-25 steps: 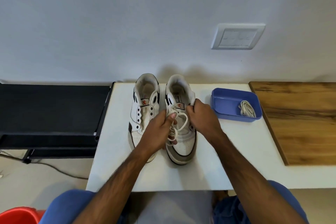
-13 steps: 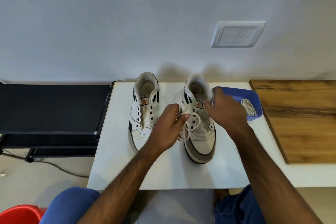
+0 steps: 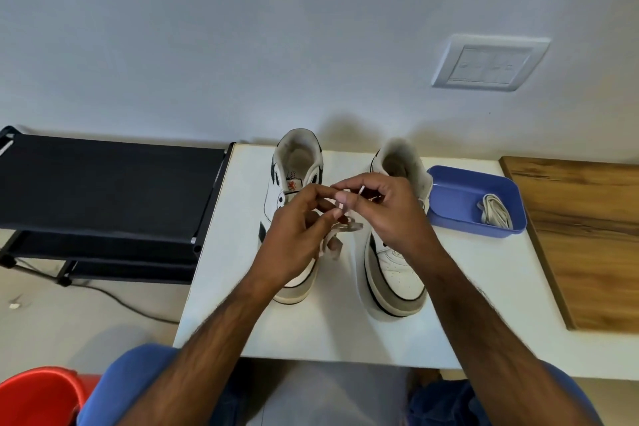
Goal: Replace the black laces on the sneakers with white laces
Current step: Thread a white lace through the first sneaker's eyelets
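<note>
Pinching the white lace in both hands, left hand and right hand should find its tip first.

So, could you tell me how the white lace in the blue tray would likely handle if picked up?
Probably floppy: the white lace lies in loose coiled loops. Likely light, being thin and flat. It may snag or unravel rather than lift as a bundle from the blue tray.

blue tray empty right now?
No, a bundled white lace lies in the blue tray at the right of the table.
</note>
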Demonstrator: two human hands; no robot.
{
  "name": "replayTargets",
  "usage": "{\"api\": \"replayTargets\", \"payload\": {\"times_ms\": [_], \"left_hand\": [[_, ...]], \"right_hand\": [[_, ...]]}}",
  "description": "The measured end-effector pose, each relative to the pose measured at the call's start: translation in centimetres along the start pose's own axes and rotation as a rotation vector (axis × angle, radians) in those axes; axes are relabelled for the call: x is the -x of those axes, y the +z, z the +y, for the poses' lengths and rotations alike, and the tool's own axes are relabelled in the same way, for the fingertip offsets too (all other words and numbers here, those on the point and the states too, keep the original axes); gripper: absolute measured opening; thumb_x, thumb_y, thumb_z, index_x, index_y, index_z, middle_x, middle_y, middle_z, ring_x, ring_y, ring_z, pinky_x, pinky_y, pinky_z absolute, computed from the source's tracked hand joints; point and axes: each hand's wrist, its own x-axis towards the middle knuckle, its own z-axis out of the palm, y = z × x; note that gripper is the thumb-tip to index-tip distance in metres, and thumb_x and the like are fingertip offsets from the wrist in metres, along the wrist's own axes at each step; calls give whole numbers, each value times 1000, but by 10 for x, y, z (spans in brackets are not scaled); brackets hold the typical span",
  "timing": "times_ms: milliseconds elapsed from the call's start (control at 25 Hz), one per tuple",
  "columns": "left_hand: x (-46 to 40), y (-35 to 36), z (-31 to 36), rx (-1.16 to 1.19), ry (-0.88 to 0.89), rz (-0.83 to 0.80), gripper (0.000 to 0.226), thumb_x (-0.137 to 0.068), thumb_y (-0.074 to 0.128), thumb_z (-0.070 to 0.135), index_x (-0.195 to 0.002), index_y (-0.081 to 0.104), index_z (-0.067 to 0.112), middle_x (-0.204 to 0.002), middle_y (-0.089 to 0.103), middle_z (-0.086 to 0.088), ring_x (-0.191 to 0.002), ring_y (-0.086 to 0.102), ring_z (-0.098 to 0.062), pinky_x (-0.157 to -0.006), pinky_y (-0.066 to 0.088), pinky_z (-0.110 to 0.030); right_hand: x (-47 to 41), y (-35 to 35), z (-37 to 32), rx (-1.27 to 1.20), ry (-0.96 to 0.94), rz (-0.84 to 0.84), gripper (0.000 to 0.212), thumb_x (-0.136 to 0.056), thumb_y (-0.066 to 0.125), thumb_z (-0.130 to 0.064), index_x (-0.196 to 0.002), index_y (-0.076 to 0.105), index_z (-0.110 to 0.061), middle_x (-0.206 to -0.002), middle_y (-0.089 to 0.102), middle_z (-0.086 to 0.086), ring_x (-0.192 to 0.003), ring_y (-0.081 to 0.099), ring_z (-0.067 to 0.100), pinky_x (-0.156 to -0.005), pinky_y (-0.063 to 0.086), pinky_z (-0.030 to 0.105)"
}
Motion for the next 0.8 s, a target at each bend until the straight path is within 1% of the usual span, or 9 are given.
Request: {"api": "replayTargets", "payload": {"times_ms": [80, 160, 280, 360, 440, 520, 560, 680, 800], "left_hand": [[1, 1, 1, 7, -16, -14, 19, -98, 64, 11, -117, 60, 16, -84, 74, 0, -64, 70, -17, -51, 48, -18], [2, 0, 0, 7, -25, -18, 17, -97, 65, 9, -113, 63, 16, -78, 72, -4, -63, 68, -14, -52, 47, -16], [1, -4, -2, 11, -26, -56, 8, -96, 65, 6, -99, 66, 14, -71, 70, 7, -63, 64, -7, -55, 46, -14], [2, -5, 0, -8, -7, -76, 5, -97, 64, 9, -96, 68, 11, -73, 72, 6, -70, 67, -9, -62, 47, -16], [5, -8, 4, -33, 37, -59, 9, -98, 65, 17, -95, 70, 11, -77, 75, 1, -80, 69, -15, -70, 46, -23], [7, -13, 8, 45, 82, -46, 16, -98, 65, 24, -92, 71, 10, -77, 75, -7, -81, 68, -22, -76, 47, -31], [8, -15, 11, 128, 89, -48, 19, -99, 63, 24, -90, 71, 8, -77, 74, -13, -78, 68, -25, -79, 50, -34], [11, -16, 12, 227, 88, -137, 22, -101, 51, 15, -97, 69, 3, -78, 69, -23, -74, 67, -28, -81, 51, -36], [14, -10, 1, 58, 60, -315, 26, -104, 48, 6, -115, 71, 7, -94, 72, -9, -91, 68, -21, -84, 52, -38]], "right_hand": [[-2, -6, 0, 57, -76, 58, 14, -91, 74, -19, -103, 80, -20, -87, 74, -9, -86, 69, 9, -77, 54, 24], [-4, -15, -4, 13, -96, 128, 15, -93, 72, -19, -104, 80, -15, -88, 73, -8, -86, 67, 6, -76, 50, 17], [-6, -30, -8, -108, -67, 240, 16, -95, 69, -20, -106, 80, -15, -78, 72, 4, -66, 62, 9, -64, 50, 22], [-4, -40, -8, -118, -74, 267, 20, -98, 65, -20, -114, 77, -16, -74, 72, 8, -59, 61, 14, -61, 52, 25], [-1, -49, -5, 35, -138, 307, 22, -99, 64, -17, -118, 74, -21, -83, 73, 1, -70, 66, 6, -69, 53, 18], [-1, -56, -7, 151, -176, 371, 17, -99, 64, -17, -111, 75, -24, -89, 66, -2, -80, 62, 0, -72, 47, 11], [-2, -58, -10, 59, -132, 372, 15, -100, 63, -19, -106, 76, -23, -88, 65, 2, -76, 59, 1, -69, 46, 11], [1, -51, -25, -620, 75, 193, 24, -100, 59, -21, -105, 76, -6, -83, 62, 17, -64, 54, 12, -59, 49, 21], [2, -34, -36, -945, 204, 83, 21, -89, 63, -17, -104, 71, -5, -73, 62, 6, -62, 54, 11, -55, 49, 19]]}}
